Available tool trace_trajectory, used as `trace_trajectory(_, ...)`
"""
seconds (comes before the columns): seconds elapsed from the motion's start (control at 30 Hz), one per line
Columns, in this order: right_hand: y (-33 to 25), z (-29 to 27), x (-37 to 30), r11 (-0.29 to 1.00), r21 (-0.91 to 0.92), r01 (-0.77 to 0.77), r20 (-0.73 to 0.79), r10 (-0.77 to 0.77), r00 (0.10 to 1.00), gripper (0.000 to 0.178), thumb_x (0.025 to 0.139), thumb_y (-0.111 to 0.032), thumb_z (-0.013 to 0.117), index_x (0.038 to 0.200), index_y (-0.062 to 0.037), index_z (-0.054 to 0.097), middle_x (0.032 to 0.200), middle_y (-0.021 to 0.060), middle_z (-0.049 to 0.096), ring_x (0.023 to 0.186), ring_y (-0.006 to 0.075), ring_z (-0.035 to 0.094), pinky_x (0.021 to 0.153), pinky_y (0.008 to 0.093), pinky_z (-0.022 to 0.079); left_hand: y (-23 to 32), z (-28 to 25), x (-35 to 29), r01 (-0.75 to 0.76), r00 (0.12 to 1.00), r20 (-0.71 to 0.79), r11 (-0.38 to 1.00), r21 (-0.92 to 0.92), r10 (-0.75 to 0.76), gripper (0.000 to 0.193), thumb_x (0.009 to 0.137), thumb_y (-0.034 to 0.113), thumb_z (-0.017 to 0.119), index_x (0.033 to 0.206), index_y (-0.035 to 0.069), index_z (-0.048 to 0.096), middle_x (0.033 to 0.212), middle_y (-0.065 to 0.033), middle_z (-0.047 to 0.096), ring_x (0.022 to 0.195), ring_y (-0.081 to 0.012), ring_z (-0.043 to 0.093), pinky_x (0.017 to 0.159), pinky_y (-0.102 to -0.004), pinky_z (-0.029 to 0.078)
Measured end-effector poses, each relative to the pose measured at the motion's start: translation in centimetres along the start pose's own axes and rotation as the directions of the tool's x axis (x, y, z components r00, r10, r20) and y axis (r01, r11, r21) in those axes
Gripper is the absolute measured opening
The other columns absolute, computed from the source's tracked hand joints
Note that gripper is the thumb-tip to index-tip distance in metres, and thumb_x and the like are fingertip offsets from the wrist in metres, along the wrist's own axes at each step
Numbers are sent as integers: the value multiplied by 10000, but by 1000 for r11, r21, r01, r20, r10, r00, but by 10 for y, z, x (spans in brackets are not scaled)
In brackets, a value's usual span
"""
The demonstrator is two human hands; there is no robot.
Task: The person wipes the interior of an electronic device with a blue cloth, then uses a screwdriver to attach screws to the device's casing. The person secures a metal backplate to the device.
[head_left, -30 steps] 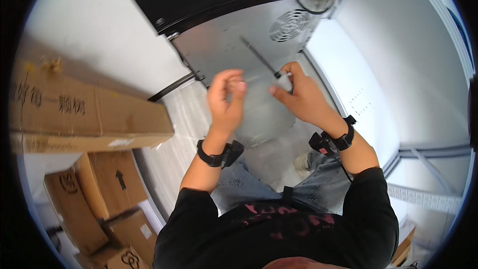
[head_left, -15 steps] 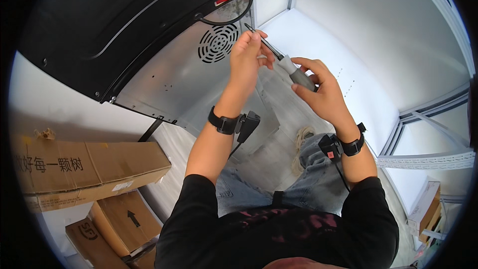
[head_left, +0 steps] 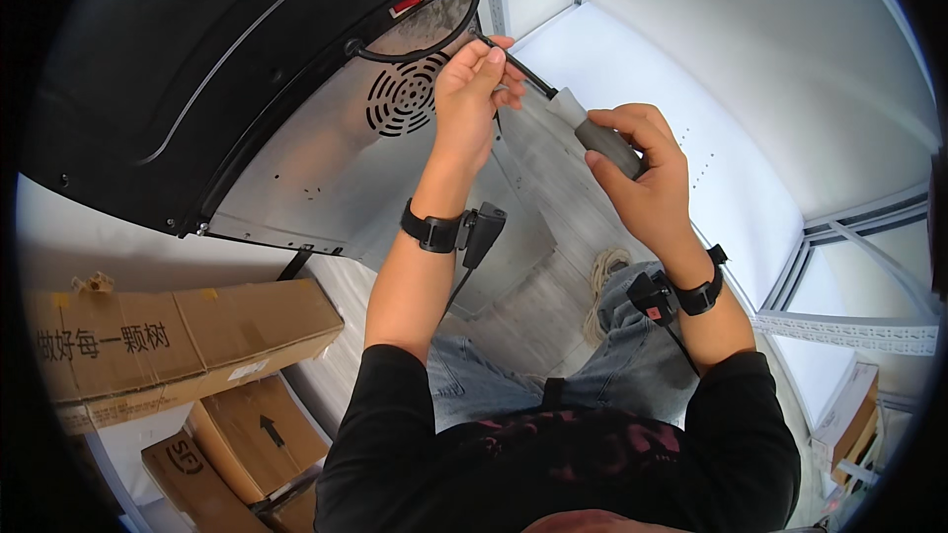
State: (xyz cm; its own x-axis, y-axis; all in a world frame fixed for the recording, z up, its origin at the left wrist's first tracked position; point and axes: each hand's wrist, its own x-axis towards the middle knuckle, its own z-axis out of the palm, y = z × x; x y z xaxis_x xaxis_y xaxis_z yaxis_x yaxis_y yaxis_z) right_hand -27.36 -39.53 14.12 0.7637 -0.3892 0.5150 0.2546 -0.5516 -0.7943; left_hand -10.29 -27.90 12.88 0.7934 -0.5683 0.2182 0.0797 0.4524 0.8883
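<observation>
A screwdriver [head_left: 609, 148] with a grey handle and long dark shaft lies slanted between my hands. My right hand [head_left: 652, 173] is closed round the handle. My left hand [head_left: 469, 89] is closed, thumb and fingers pinched at the shaft near its tip; whether a small screw is held there too is hidden. The tip appears at the edge of a metal panel [head_left: 326, 173], beside a black cable [head_left: 395, 58] that loops off a large black machine body [head_left: 197, 69]. A round vent [head_left: 410, 99] is just left of my left hand.
A red switch [head_left: 406, 4] sits above the cable. Cardboard boxes [head_left: 227, 321] are stacked at lower left. White panels [head_left: 652, 69] with metal framing enclose the right side, and a smaller box [head_left: 847, 415] stands at lower right. Each wrist wears a strapped device with a cord.
Both hands shift slightly apart; the left moves up and left with the screwdriver tip, toward the panel edge. The handle moves a little right and down. The view has shifted slightly.
</observation>
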Motion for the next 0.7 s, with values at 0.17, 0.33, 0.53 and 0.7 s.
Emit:
trace_trajectory(0.17, 0, -1, 0, 1000, -11, 18, -17, -18, 1000, 332, 719, 35, 675, 1041, -43, 655, 1008, 88, 567, 879, 199, 590, 737, 287, 485, -1, -2, 1, 3, 1000, -7, 1000, -2, -3, 189, 966, 167, 498, 1062, 13, 551, 735, -42, 602, 665, -128, 571, 605, -266, 453)
trace_trajectory(0.33, -6, 2, -2, 998, -42, 37, -34, -39, 999, 333, 718, 34, 676, 1042, -39, 658, 1000, 90, 571, 859, 199, 599, 715, 290, 493, -2, -4, 2, -22, 1000, -1, 1000, -6, 22, 187, 963, 168, 506, 1050, 11, 557, 729, -49, 608, 666, -133, 581, 614, -266, 464)
trace_trajectory(0.53, -2, -1, 1, 1000, 4, -18, -47, 18, 999, 355, 703, 49, 671, 1046, -41, 657, 1012, 97, 569, 863, 206, 599, 715, 293, 491, 0, -1, 3, -1, 1000, -17, 1000, -11, 1, 185, 964, 166, 503, 1042, 9, 562, 739, -51, 613, 664, -135, 581, 615, -267, 468)
trace_trajectory(0.7, -21, -5, -2, 1000, -9, 22, -48, -22, 999, 412, 688, 77, 646, 1082, -45, 640, 1044, 118, 552, 866, 220, 588, 706, 300, 488, -3, -1, 3, -26, 998, -54, 998, -63, 23, 175, 962, 167, 505, 1026, 16, 565, 778, -58, 626, 674, -135, 583, 620, -268, 474)
